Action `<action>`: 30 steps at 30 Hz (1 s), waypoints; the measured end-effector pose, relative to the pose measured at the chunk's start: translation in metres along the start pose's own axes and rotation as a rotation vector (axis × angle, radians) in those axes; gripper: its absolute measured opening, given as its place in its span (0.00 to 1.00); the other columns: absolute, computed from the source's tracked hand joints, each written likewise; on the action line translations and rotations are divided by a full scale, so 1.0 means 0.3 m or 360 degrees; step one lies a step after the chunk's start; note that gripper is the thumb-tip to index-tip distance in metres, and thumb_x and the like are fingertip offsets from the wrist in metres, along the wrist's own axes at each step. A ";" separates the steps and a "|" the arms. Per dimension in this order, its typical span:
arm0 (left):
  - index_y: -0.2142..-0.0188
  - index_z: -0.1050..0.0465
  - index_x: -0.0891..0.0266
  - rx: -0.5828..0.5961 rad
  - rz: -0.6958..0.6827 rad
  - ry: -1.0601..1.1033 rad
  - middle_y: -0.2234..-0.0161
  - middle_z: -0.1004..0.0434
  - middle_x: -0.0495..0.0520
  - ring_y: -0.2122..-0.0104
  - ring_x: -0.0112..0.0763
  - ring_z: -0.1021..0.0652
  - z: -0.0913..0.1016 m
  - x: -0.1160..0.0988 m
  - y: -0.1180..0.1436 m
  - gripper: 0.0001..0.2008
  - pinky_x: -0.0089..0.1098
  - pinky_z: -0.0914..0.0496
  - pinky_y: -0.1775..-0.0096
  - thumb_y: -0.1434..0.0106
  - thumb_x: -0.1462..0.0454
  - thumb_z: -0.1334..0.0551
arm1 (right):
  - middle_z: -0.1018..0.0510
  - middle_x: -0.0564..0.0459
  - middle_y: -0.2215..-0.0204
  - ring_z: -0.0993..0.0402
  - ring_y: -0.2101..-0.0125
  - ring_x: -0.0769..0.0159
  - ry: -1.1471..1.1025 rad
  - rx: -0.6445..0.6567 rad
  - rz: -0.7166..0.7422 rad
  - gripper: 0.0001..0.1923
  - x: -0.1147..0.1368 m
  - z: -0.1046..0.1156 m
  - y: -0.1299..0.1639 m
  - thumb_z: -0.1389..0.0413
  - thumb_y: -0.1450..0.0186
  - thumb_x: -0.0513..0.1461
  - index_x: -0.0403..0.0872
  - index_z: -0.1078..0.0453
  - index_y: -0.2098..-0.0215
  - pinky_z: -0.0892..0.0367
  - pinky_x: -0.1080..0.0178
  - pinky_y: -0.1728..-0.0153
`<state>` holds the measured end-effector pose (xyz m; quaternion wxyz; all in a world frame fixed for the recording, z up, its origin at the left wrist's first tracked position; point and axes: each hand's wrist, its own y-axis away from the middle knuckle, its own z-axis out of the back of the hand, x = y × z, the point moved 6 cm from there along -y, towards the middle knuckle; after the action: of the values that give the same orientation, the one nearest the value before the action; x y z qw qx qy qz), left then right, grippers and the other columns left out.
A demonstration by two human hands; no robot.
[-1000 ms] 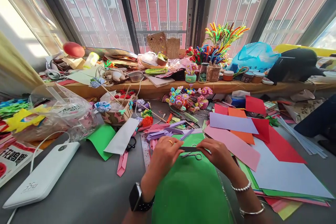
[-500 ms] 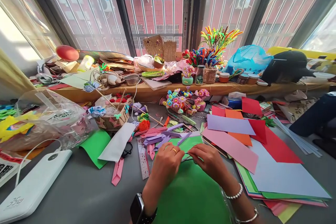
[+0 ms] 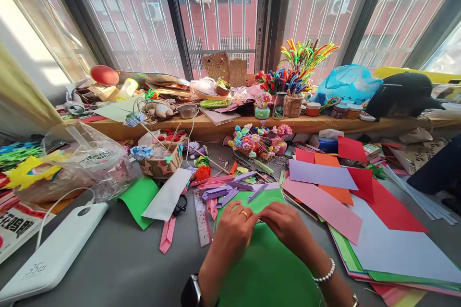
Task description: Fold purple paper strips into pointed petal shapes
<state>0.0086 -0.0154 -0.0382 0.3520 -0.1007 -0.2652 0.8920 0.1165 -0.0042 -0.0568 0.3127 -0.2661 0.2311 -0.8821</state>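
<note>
Far out to the left of the hands a white power bank (image 3: 54, 258) lies on the grey table (image 3: 118, 264), with a crumpled clear plastic bag (image 3: 77, 163) beyond it. Nearer, just left of the left hand (image 3: 235, 230), lie a clear ruler (image 3: 201, 218) and a white paper strip (image 3: 167, 195).

The left hand, with a ring on one finger and a watch at the wrist, meets the right hand (image 3: 284, 225) fingertip to fingertip over the far part of a green paper sheet (image 3: 268, 268). Both hands are curled closed with the fingers pinched together on something small at the paper. What sits between the fingertips is hidden by the knuckles, so I cannot tell what it is.

To do this pinching well, I judge that the fingertips should keep even pressure from both sides and work low against the table, so the sheet does not slide or buckle.

The green sheet is flat, smooth and bright. It lies directly under and in front of the hands and runs back toward the person, with loose purple strips (image 3: 225, 192) just beyond its far edge.

To the right of the right hand, pink, lilac, orange and red coloured sheets (image 3: 324, 187) overlap in a fanned pile.
</note>
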 end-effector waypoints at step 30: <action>0.72 0.29 0.62 -0.0224 0.0105 -0.0053 0.78 0.28 0.52 0.76 0.29 0.28 0.052 0.088 0.039 0.12 0.29 0.35 0.72 0.40 0.69 0.50 | 0.23 0.48 0.71 0.27 0.70 0.63 0.0231 -0.0261 -0.0242 0.12 -0.092 0.076 0.021 0.53 0.38 0.36 0.45 0.28 0.66 0.33 0.63 0.70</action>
<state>-0.0231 -0.0108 -0.0313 0.3099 -0.1190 -0.3297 0.8838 0.1515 0.0045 -0.0522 0.2048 -0.2430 0.3036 -0.8983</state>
